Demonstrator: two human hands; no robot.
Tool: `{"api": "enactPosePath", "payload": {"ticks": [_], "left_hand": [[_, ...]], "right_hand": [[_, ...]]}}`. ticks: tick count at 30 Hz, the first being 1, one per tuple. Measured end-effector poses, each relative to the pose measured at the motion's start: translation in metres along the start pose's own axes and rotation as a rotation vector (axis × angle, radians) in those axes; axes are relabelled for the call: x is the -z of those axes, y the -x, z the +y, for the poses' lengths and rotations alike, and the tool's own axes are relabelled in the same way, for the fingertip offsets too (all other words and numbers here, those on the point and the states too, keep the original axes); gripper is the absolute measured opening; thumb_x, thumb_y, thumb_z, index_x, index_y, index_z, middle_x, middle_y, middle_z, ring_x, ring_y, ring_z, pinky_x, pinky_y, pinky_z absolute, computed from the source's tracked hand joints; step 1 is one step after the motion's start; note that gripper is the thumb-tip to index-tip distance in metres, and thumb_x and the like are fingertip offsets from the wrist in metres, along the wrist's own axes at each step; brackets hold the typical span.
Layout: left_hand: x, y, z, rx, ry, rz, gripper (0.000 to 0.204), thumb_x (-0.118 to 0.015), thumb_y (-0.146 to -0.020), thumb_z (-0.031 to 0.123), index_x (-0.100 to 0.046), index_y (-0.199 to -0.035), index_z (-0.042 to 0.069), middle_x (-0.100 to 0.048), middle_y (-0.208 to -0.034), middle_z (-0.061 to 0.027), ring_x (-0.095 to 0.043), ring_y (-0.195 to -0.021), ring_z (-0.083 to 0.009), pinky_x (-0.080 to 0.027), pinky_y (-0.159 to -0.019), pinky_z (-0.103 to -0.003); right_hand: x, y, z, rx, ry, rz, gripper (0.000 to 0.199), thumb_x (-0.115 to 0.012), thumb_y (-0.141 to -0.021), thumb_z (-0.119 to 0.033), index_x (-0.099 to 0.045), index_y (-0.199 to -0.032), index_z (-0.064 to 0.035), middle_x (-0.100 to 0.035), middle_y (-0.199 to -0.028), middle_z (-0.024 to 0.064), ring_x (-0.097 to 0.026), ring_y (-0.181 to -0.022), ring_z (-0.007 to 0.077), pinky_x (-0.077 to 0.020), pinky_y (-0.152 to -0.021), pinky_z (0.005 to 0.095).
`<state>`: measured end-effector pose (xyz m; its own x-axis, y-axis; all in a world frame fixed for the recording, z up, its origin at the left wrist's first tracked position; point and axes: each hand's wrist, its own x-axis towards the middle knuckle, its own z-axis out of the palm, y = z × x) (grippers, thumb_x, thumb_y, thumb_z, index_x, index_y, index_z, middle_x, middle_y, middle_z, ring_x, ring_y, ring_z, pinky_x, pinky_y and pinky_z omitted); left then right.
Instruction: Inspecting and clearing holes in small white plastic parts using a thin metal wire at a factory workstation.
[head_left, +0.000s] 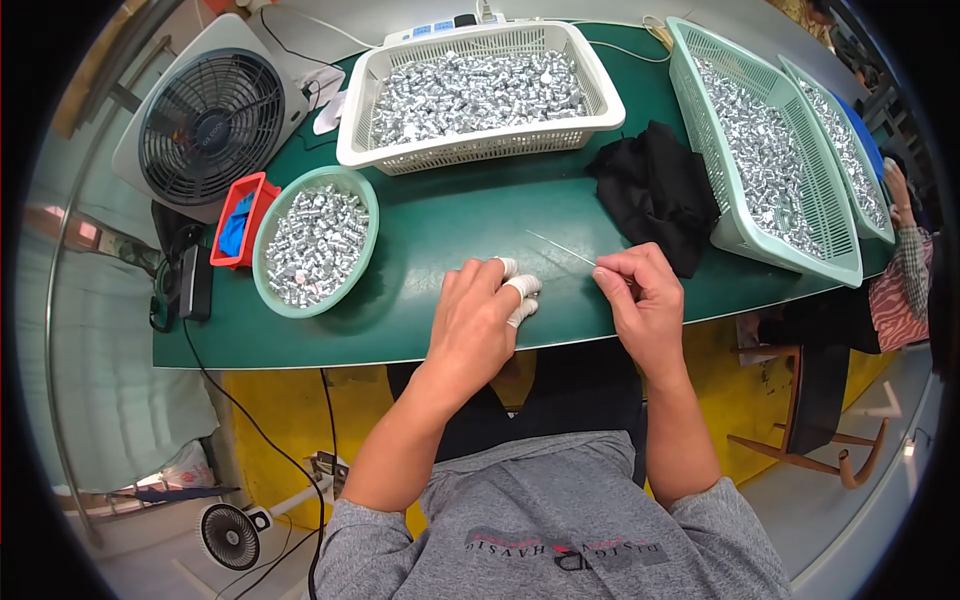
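Observation:
My right hand [645, 297] pinches one end of a thin, straight metal rod [560, 246] between thumb and forefinger. The rod's free end points up and left above the green table. To its left, my left hand [482, 308] is closed near the table's front edge, with white wraps [524, 286] on several fingertips. Whatever it may hold is hidden behind those fingers. Left of that hand stands a round pale green basket [262, 262] full of small silver metal parts [315, 240].
A white basket [480, 148] of silver parts stands at the back. Black cloth [655, 185] lies beside two green baskets [735, 205] on the right. A red bin [262, 196] and a box fan [210, 130] stand at left. Another person's hand [897, 190] shows far right.

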<state>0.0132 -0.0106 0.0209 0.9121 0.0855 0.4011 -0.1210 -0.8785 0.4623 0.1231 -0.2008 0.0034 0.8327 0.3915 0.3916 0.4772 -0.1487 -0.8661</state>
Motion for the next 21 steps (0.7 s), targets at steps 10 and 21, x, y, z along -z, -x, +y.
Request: {"api": "enactPosePath", "payload": {"ticks": [10, 21], "left_hand": [[-0.019, 0.006, 0.017, 0.183, 0.871, 0.114, 0.022, -0.069, -0.094, 0.001, -0.072, -0.115, 0.004, -0.069, -0.107, -0.0083, -0.066, -0.092, -0.0207, -0.054, -0.079, -0.032], [-0.022, 0.012, -0.023, 0.486, 1.688, 0.261, 0.036, -0.057, -0.103, 0.003, -0.055, -0.138, 0.007, -0.065, -0.118, -0.01, -0.065, -0.101, -0.0201, -0.056, -0.084, -0.035]], "right_hand": [[0.003, -0.003, -0.003, 0.071, 0.149, -0.024, 0.007, -0.073, -0.089, 0.003, -0.071, -0.096, 0.0017, -0.058, -0.087, 0.0046, -0.055, -0.075, 0.0118, -0.0439, -0.064, 0.0257], [0.003, 0.011, -0.024, -0.056, 0.064, -0.104, 0.009, -0.074, -0.088, 0.002, -0.074, -0.097, 0.0002, -0.057, -0.085, 0.0023, -0.051, -0.072, 0.0082, -0.0389, -0.061, 0.0225]]}}
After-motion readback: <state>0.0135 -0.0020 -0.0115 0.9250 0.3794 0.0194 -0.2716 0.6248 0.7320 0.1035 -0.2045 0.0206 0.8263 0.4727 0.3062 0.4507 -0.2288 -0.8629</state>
